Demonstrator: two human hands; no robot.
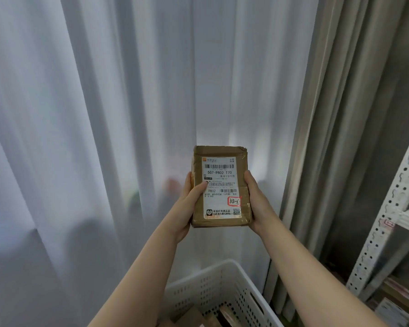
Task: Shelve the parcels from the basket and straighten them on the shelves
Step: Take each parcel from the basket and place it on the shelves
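Note:
A small brown cardboard parcel (243, 175) with a white shipping label and a red-boxed handwritten number is held up in front of the curtain. My left hand (187, 206) grips its left edge, thumb lying on the label. My right hand (257, 204) grips its right edge from the side. Below, the white perforated basket (213, 286) holds more brown parcels (224, 315), only partly in view. The white metal shelf unit (387, 213) stands at the right edge.
White sheer curtains (104, 114) fill the view ahead, with a grey curtain (340, 114) to the right beside the shelf upright. Blurred parcels (397, 300) lie on the shelf unit's lower level at the bottom right.

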